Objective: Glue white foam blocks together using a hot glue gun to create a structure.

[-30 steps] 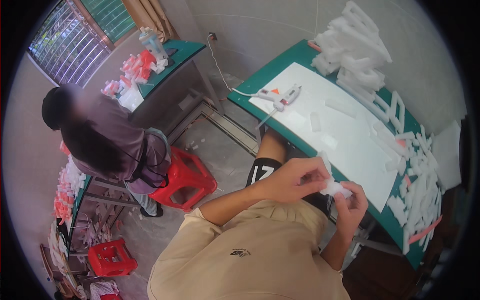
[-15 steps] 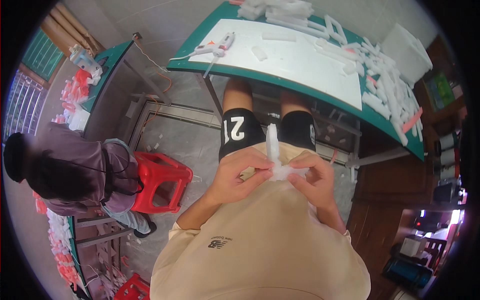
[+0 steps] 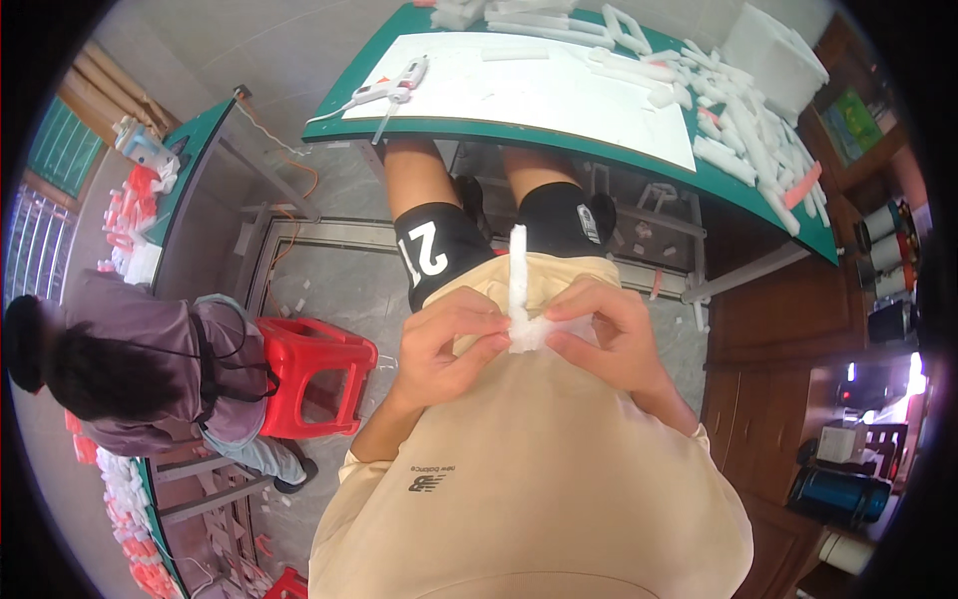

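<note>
A white foam piece point(image 3: 518, 275) is held in front of my shirt, over my lap. One slim strip of it points away from me, and a shorter, rough-edged part lies across its near end. My left hand point(image 3: 451, 344) pinches the near end from the left, thumb and forefinger closed on it. From the other side, my right hand point(image 3: 611, 334) grips the short part between thumb and fingers. The fingertips hide some of the corner where the parts meet, so I cannot tell whether they are joined.
Ahead is a green table point(image 3: 344, 75) with a white board point(image 3: 559, 110), a white glue gun point(image 3: 399, 85) and heaped foam strips point(image 3: 743, 130). A foam box point(image 3: 773, 60) stands behind. At left, a person point(image 3: 190, 359) sits on a red stool point(image 3: 314, 374) beside another table.
The view has shifted, so the table and glue gun appear farther left and higher. My legs have shifted too. Both hands keep their hold on the foam piece.
</note>
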Action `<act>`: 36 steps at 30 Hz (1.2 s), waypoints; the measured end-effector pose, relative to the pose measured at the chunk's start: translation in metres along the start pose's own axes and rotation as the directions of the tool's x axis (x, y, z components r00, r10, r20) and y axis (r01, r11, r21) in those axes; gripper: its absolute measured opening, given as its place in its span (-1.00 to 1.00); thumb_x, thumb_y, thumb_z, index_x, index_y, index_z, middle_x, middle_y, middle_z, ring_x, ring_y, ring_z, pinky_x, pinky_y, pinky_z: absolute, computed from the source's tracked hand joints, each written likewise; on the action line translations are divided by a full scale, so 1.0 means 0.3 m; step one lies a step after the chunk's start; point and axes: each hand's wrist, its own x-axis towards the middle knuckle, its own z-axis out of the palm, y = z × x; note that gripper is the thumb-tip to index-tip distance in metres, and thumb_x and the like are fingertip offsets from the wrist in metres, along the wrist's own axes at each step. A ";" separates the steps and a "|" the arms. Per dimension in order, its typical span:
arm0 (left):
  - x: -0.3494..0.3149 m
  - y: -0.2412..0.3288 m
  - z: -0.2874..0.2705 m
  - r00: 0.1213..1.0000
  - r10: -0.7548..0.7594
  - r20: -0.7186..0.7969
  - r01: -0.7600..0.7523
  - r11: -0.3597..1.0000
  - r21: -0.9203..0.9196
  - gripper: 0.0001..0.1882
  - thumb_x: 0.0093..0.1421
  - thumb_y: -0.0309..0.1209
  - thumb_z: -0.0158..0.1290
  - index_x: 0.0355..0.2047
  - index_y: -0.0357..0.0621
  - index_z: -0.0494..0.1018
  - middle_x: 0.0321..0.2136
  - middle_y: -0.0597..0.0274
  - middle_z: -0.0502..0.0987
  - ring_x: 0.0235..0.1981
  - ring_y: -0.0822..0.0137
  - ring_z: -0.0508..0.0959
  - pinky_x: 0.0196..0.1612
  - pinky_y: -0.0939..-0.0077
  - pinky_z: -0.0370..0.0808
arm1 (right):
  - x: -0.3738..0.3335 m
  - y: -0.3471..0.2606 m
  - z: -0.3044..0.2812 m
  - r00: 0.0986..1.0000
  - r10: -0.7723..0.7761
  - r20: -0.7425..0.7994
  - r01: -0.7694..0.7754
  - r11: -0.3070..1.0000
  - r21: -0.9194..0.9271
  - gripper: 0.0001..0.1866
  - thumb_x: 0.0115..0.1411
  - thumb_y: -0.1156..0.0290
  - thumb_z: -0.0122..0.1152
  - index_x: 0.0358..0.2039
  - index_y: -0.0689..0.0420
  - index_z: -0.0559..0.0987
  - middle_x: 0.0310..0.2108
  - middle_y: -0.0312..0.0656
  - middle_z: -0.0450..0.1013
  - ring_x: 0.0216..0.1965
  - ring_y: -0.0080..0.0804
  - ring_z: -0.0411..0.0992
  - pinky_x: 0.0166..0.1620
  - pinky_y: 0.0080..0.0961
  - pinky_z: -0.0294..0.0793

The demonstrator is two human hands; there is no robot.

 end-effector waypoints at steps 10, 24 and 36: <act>0.012 -0.023 -0.009 1.000 -0.022 0.012 0.022 1.000 -0.023 -0.79 -0.06 -0.73 0.21 -0.38 -0.34 0.49 -0.42 0.02 0.55 -0.42 0.23 0.54 -0.35 0.47 0.45 | 0.003 0.001 0.002 0.996 0.086 -0.003 -0.086 0.996 0.037 -0.80 0.05 0.55 0.30 -0.26 0.22 0.57 -0.30 -0.21 0.53 -0.26 -0.49 0.49 -0.17 -0.59 0.41; 0.088 -0.056 0.014 0.993 -0.110 0.053 0.111 0.994 -0.015 -0.81 -0.04 -0.67 0.22 -0.37 -0.29 0.52 -0.45 0.11 0.56 -0.43 0.26 0.56 -0.35 0.51 0.45 | 0.029 0.050 -0.051 0.993 0.107 -0.047 -0.102 0.990 0.097 -0.80 0.06 0.61 0.27 -0.25 0.28 0.55 -0.27 -0.20 0.50 -0.21 -0.52 0.45 -0.11 -0.58 0.40; 0.033 -0.079 0.039 0.985 -0.146 0.095 0.150 0.988 -0.040 -0.82 -0.03 -0.66 0.23 -0.37 -0.29 0.53 -0.43 0.10 0.56 -0.41 0.27 0.56 -0.34 0.51 0.46 | -0.053 0.058 -0.033 0.981 0.173 -0.093 -0.165 0.983 0.086 -0.80 0.06 0.59 0.28 -0.26 0.26 0.54 -0.30 -0.22 0.49 -0.24 -0.55 0.43 -0.16 -0.58 0.38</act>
